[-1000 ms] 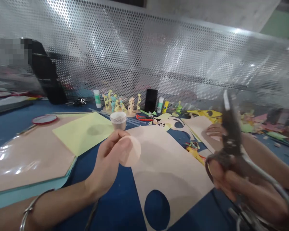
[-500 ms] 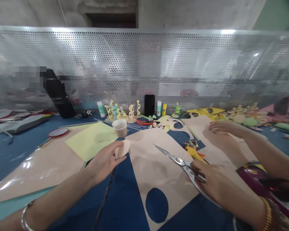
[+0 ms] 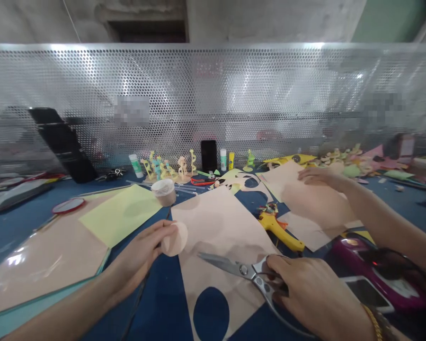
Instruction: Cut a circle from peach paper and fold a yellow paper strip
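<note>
Between the fingertips of my left hand (image 3: 144,248) is a small round disc of pale pink paper (image 3: 175,240), its flat face toward me. My right hand (image 3: 305,286) grips silver scissors (image 3: 244,270) by the handles; the blades lie nearly together and point left, some distance from the disc. Below the scissors lies a pale pink sheet (image 3: 223,213) with one large round hole cut near its front corner. A white-rimmed paper cup (image 3: 164,193) stands just beyond my left hand.
A yellow glue gun (image 3: 282,232) lies right of the sheet. Another person's hand (image 3: 321,176) rests on pink paper at the right, above a purple device (image 3: 369,270). Yellow paper (image 3: 124,213) lies left. Small paper figures (image 3: 182,168), a phone (image 3: 208,155) and glue sticks (image 3: 223,159) line the back.
The view has shifted a little to the right. My left hand has lowered and turned the disc to face me. The scissors have come down and left, and now lie flatter.
</note>
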`<control>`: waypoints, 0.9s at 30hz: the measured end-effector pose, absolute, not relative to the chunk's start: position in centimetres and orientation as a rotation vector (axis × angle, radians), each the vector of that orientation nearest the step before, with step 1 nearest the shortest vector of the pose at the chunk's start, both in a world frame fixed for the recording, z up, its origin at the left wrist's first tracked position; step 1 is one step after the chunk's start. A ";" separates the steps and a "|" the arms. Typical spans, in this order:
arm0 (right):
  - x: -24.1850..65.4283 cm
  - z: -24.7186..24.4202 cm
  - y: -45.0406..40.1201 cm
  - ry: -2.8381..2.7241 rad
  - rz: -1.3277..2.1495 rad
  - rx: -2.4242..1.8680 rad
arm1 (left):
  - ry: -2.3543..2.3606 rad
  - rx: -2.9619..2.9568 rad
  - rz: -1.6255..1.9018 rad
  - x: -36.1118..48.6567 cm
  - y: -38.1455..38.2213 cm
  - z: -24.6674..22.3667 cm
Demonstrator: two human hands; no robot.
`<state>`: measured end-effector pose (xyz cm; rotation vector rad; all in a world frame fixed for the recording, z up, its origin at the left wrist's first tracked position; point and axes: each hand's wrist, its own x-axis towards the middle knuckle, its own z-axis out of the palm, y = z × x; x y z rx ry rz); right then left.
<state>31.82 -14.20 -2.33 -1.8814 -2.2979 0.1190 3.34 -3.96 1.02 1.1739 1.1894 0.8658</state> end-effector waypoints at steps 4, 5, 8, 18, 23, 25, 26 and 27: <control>31.2 -2.7 -14.9 -2.286 0.174 -1.815 | 1.143 1.250 0.791 2.7 -4.2 0.8; 31.0 -2.8 -15.2 -2.301 0.149 -1.760 | 1.133 1.296 0.761 2.6 -4.3 0.8; 30.1 -3.0 -16.0 -2.372 0.058 -1.575 | 1.122 1.504 0.654 2.8 -4.3 0.7; 30.3 -2.2 -16.7 -2.243 0.010 -1.744 | 0.949 2.155 0.338 3.7 -4.3 -2.5; 32.5 -1.6 -15.5 -2.156 0.061 -1.866 | 1.066 2.277 0.322 1.9 -6.1 -2.8; 33.5 -1.8 -15.2 -2.139 0.104 -1.888 | 1.178 2.282 0.378 1.0 -7.1 -2.9; 33.9 -1.9 -15.1 -2.117 0.079 -1.870 | 1.227 2.292 0.393 0.4 -7.4 -2.9; 34.2 -2.0 -15.1 -2.095 0.016 -1.844 | 1.254 2.312 0.377 0.0 -7.7 -2.9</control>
